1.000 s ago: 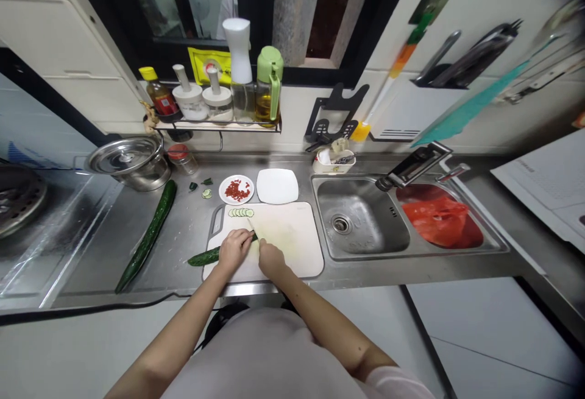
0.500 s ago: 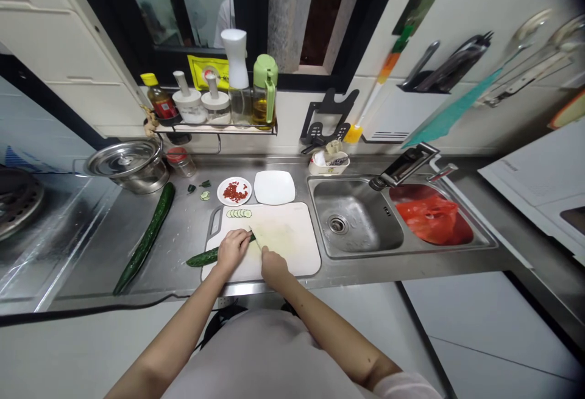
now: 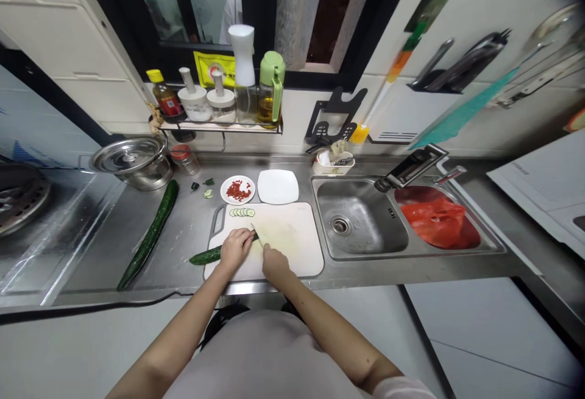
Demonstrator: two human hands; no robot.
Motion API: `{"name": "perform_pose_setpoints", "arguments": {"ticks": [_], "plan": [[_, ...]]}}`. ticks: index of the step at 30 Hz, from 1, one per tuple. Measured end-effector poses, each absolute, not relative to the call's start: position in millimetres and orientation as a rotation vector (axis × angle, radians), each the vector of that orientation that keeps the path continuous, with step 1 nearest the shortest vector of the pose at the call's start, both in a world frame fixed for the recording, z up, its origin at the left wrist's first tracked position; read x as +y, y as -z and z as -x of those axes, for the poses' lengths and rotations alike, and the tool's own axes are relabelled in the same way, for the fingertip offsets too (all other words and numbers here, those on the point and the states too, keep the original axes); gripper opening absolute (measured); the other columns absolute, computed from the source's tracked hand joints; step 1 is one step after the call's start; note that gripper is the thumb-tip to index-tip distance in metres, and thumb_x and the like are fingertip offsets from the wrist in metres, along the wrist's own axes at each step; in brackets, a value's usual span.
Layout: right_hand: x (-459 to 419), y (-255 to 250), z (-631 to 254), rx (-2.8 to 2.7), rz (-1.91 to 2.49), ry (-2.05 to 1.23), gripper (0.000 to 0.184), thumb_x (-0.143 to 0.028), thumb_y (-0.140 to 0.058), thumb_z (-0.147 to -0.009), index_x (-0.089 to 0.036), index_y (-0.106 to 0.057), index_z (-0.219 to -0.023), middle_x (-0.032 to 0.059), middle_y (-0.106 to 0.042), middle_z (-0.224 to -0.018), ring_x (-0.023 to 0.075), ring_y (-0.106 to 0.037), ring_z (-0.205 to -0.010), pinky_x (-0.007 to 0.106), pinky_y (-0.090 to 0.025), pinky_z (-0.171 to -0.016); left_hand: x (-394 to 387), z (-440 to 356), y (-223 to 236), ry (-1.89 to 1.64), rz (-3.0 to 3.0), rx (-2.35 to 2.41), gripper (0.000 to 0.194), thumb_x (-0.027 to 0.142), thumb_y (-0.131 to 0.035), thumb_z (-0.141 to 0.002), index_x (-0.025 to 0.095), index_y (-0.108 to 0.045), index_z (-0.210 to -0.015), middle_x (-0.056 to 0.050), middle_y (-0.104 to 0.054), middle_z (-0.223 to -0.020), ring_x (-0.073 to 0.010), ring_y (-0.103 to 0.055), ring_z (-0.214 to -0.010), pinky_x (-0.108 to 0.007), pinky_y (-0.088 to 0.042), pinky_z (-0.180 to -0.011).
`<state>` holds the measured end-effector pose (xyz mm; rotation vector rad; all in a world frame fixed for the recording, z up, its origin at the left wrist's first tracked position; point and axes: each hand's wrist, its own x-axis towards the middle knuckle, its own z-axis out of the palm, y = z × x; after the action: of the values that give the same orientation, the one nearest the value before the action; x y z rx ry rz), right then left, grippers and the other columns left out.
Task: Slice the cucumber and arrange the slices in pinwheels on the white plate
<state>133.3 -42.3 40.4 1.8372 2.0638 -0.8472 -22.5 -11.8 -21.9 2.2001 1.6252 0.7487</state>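
A dark green cucumber (image 3: 205,256) lies slantwise on the white cutting board (image 3: 304,253), its uncut end past the board's left edge. My left hand (image 3: 236,248) is closed over its right part, fingers bent near the cut end. In my right hand (image 3: 275,265) is the handle of a knife (image 3: 256,234), the blade standing at the cucumber's cut end, close by my left fingertips. The handle is hidden in my fist. A row of cucumber slices (image 3: 242,212) rests at the board's upper left.
Behind the board are a plate of chopped red pieces (image 3: 228,195) and a white square plate (image 3: 278,187). A whole cucumber (image 3: 148,237) and a lidded steel pot (image 3: 150,173) stand left. The sink (image 3: 365,247) is at right, with a red plastic bag (image 3: 434,219) in its second basin.
The whole view has shifted slightly, moving the scene a little to the right. My hands, the knife and the cucumber keep nearly the same places on the board.
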Motion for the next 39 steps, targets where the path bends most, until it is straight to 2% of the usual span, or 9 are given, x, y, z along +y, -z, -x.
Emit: {"name": "perform_pose_setpoints", "arguments": {"ticks": [10,24,29,35,39], "plan": [[-21.9,-39.7,-127.5,2.140,-1.874,0.871,0.037,-0.006,-0.045,-0.085,-0.012,-0.047,-0.121,0.0147,-0.067,-0.102,0.0227,-0.064,-0.101,0.030,-0.047,-0.079,-10.7,22.8,22.2,-0.746,-2.234,1.617,0.024,0.029,-0.048,-0.092,0.024,-0.070,-0.100,-0.004,-0.069,-0.100,-0.0199,-0.058,-0.095,-0.034,-0.047,-0.085],[-36.4,-45.4,-155.4,2.106,-1.858,0.875,0.032,-0.011,-0.042,-0.086,-0.014,-0.052,-0.117,0.0134,-0.066,-0.104,0.0225,-0.064,-0.096,0.029,-0.046,-0.074,-9.7,19.3,14.0,-0.734,-2.175,1.659,0.023,0.029,-0.049,-0.089,0.024,-0.070,-0.097,-0.004,-0.070,-0.095,-0.0206,-0.061,-0.091,-0.034,-0.047,-0.081],[-40.2,-54.3,-170.4,2.170,-1.858,0.672,0.035,-0.008,-0.037,-0.088,-0.017,-0.053,-0.118,0.0121,-0.066,-0.098,0.0218,-0.064,-0.093,0.030,-0.044,-0.075,-11.4,19.4,10.8,-0.805,-2.106,1.645,0.022,0.029,-0.050,-0.088,0.024,-0.069,-0.098,-0.005,-0.071,-0.099,-0.0208,-0.063,-0.094,-0.036,-0.047,-0.087],[-43.1,-57.5,-181.3,2.214,-1.893,0.394,0.042,-0.009,-0.036,-0.092,-0.025,-0.050,-0.128,0.0124,-0.058,-0.109,0.0207,-0.062,-0.092,0.032,-0.042,-0.078,-10.9,23.9,12.8,-0.997,-1.864,1.817,0.028,0.033,-0.044,-0.090,0.022,-0.067,-0.101,-0.007,-0.071,-0.102,-0.0234,-0.063,-0.099,-0.038,-0.048,-0.088],[-45.1,-54.5,-187.5,2.277,-1.890,0.291,0.046,-0.014,-0.036,-0.094,-0.028,-0.045,-0.137,0.0123,-0.053,-0.116,0.0208,-0.057,-0.094,0.034,-0.040,-0.083,-5.7,27.0,5.4,-1.070,-1.681,1.812,0.031,0.038,-0.044,-0.091,0.021,-0.067,-0.104,-0.007,-0.071,-0.101,-0.0220,-0.065,-0.094,-0.036,-0.050,-0.084]]}}
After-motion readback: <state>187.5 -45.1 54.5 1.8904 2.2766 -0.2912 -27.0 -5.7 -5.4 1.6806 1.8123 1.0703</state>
